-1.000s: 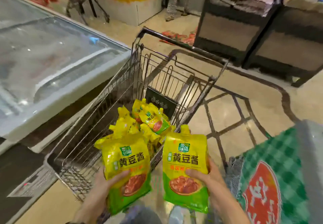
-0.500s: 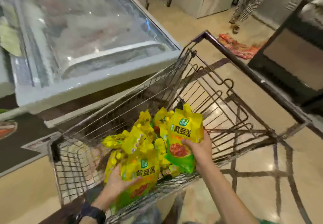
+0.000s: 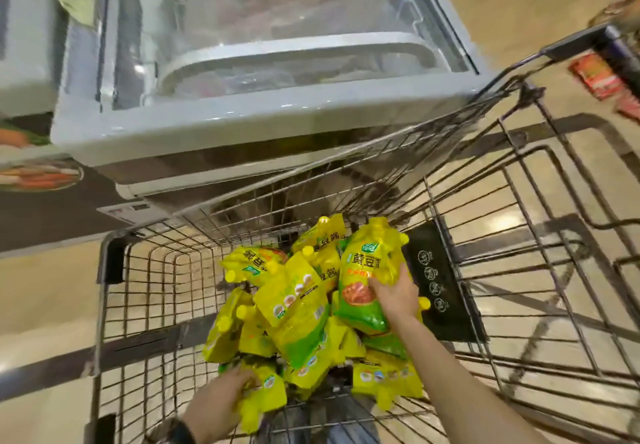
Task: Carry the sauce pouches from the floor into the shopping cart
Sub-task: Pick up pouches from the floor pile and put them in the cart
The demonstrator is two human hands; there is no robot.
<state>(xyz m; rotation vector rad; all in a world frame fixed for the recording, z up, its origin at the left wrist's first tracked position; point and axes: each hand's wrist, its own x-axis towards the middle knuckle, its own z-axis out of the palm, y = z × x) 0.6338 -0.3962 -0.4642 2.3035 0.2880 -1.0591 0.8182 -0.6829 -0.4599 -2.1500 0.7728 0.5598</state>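
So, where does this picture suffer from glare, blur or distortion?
Head view: glare streaks lie on the freezer; the wires of the cart bow from the wide lens; the corners smear, and the left hand is blurred; the pouch in the right hand has readable print.

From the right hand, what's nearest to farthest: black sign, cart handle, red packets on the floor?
1. Black sign: just right of the right hand.
2. Cart handle: far end, upper right.
3. Red packets: on the floor past the handle.
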